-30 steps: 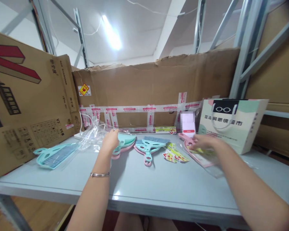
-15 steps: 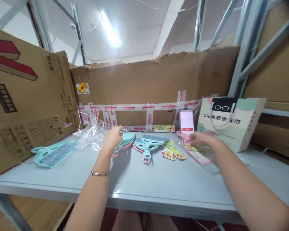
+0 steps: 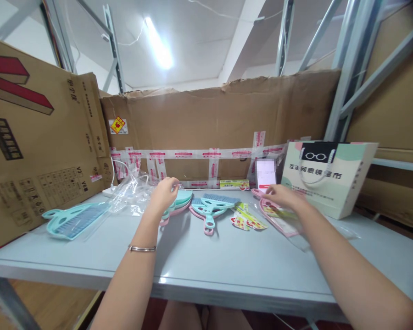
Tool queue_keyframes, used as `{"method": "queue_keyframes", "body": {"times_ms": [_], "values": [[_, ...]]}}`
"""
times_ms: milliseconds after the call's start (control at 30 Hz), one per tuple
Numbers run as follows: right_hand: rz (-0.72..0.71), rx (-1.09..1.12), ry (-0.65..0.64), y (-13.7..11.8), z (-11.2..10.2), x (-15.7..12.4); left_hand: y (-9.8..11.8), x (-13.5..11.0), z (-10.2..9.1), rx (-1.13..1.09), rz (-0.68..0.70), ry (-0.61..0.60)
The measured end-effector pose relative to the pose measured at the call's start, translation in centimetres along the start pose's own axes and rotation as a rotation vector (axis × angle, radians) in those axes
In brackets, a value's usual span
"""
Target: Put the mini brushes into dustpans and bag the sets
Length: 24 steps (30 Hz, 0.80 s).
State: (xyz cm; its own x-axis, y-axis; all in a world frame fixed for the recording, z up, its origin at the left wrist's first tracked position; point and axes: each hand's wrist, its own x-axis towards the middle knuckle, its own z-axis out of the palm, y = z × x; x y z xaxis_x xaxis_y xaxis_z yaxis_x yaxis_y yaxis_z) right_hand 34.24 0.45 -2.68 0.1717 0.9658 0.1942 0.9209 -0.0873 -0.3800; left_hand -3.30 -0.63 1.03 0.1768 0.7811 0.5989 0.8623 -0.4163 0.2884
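My left hand [image 3: 164,196] is closed in a pinch at the back of the table, at the clear plastic bags [image 3: 132,195]; a bit of clear film shows by its fingertips. Just right of it lies a stack of teal and pink dustpans [image 3: 183,198], partly hidden by the hand. My right hand [image 3: 282,197] has its fingers stretched out over a pink dustpan [image 3: 271,213] lying in a clear bag. A phone [image 3: 266,172] stands upright behind those fingers. Between the hands are teal brushes [image 3: 209,208] over pink ones, and several printed cards [image 3: 248,217].
A bagged teal dustpan with a blue-bristled brush [image 3: 75,220] lies at the left. A paper carrier bag [image 3: 330,183] stands at the right. Large cardboard boxes [image 3: 206,119] wall off the back and left. Another card pack [image 3: 234,184] lies at the back edge of the table [image 3: 206,266].
My right hand has shifted slightly left towards the phone, and its fingers have straightened from a pinch. The left hand has stayed nearly still, its fingertips turned slightly.
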Motion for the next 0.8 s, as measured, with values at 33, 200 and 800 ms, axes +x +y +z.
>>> {"method": "queue_keyframes", "body": {"times_ms": [33,200,800], "values": [[-0.034,0.039,-0.075,-0.9,0.1,-0.3,0.2,0.0,0.1,-0.009,0.028,-0.016],[-0.187,-0.003,-0.304,-4.6,1.1,-1.8,0.8,-0.2,0.4,-0.053,0.095,-0.062],[-0.213,-0.073,-0.335,-6.2,2.6,-2.2,1.2,-0.2,1.1,-0.027,0.144,-0.183]]}}
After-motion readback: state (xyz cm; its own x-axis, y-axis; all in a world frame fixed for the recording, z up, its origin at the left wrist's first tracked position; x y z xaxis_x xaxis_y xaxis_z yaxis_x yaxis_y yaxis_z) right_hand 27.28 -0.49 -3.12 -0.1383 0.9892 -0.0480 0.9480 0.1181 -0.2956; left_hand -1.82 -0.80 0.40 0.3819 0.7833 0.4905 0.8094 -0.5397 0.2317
